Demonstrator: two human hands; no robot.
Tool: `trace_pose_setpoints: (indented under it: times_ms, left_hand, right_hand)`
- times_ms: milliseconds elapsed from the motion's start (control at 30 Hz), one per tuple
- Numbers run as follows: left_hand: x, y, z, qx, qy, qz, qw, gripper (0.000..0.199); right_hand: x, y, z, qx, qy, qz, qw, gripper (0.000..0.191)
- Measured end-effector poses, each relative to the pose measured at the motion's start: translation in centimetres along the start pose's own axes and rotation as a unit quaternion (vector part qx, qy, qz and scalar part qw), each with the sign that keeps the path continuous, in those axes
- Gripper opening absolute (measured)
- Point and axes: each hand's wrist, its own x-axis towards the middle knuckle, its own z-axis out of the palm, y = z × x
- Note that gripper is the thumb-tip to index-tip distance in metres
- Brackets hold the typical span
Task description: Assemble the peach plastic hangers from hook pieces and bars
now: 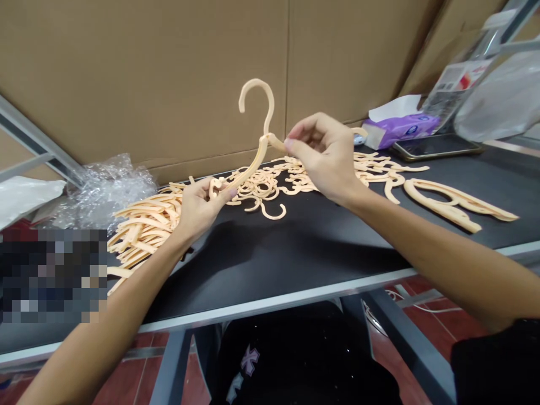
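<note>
Head view: a peach plastic hanger with a curved hook point(259, 160) stands upright between the person's hands, above a black bench point(295, 247). It looks light, stiff and smooth, so its long arm seems the surest place to hold, rather than the thin hook. The left hand point(200, 211) closes around the lower end of that arm, while the right hand point(323, 157) pinches a short peach arm piece point(274, 142) at the hanger's neck between thumb and fingers. The hands stand apart, both clamped on the hanger. Below the hanger lies a tangle of peach hooks point(261, 191); to its left, a heap of long peach arms point(143, 230); to its right, a large peach hanger frame point(453, 202).
</note>
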Motion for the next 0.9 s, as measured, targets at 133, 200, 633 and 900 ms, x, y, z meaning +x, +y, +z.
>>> trace_pose_setpoints:
  times_ms: [133, 200, 633, 900]
  left_hand:
    - [-0.2, 0.0, 0.1, -0.023, -0.004, 0.002, 1.0, 0.036]
    - [-0.5, -0.1, 0.4, -0.026, -0.016, 0.004, 1.0, 0.038]
    - [-2.2, 0.4, 2.5, -0.016, -0.086, -0.007, 0.996, 0.06]
    - [-2.1, -0.5, 2.1, 0.051, -0.115, -0.028, 0.992, 0.049]
  right_hand:
    - [-1.8, -0.3, 1.4, 0.041, -0.152, 0.12, 0.98, 0.023]
    - [-2.6, -0.2, 2.1, 0.097, -0.232, 0.204, 0.946, 0.027]
    - [-2.7, -1.0, 2.7, 0.256, -0.286, 0.452, 0.805, 0.029]
    - [-2.2, -0.4, 2.3, 0.237, -0.254, 0.459, 0.818, 0.026]
